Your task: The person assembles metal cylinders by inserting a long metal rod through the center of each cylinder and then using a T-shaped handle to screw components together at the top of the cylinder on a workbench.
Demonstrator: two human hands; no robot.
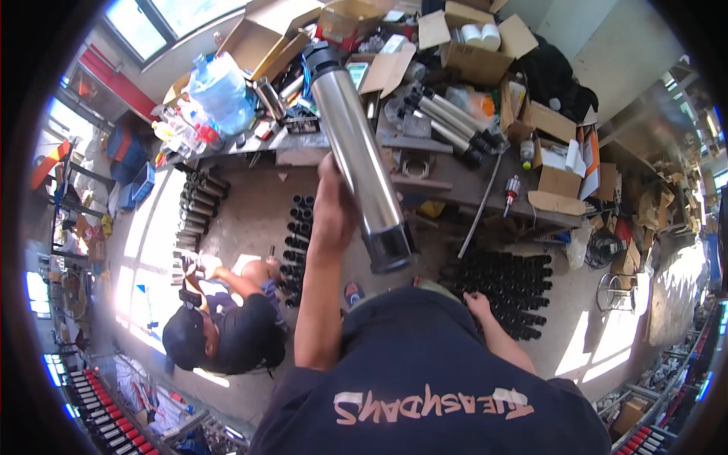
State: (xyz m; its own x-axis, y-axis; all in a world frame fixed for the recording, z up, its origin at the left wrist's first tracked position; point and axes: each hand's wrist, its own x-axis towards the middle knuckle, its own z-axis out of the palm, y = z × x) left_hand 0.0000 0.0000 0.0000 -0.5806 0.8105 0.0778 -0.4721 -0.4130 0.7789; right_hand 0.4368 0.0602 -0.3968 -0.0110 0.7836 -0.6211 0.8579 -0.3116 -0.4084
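Note:
My left hand (pixel 334 208) is closed around a long shiny metal tube (pixel 356 144) with black caps at both ends. It is held up at a tilt, the upper cap overlapping the workbench and the lower cap near my chest. My thumb side shows along the tube's left edge; the other fingers are hidden behind it. Down by my right side, my right hand (pixel 476 303) is beside a stack of black-ended tubes (pixel 512 284). Its fingers are small and partly hidden, so their hold cannot be made out.
The cluttered workbench (pixel 432 163) bears open cardboard boxes (pixel 476 62), a clear blue water jug (pixel 220 95) and several metal tubes (pixel 447 121). At left, a person in a dark cap (pixel 186 337) sits low beside rows of tubes (pixel 201 208). Another black-ended row (pixel 298 243) stands near my left forearm.

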